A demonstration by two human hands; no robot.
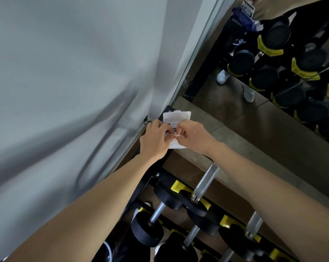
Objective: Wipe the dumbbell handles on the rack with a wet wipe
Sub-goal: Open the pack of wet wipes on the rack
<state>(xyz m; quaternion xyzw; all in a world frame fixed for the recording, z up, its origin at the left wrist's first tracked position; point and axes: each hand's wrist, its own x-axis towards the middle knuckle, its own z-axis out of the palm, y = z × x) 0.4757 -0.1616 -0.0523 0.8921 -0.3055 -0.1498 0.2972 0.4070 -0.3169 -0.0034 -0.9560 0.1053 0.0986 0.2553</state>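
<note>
Open wipe pack (176, 145) — left hand (156, 138) grips it, right hand (193, 137) pinches a wipe (178, 136).

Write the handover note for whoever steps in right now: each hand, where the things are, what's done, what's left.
Left hand: grips the wipe pack, steadying it at the corner of the ledge above the rack.
Right hand: pinches a wet wipe at the pack's opening; the lid is flipped open.
Dumbbell handles: on the rack below the hands, neither hand on them.
Done: pack open, wipe pinched.
Left: pull the wipe free, then wipe every handle.
</note>
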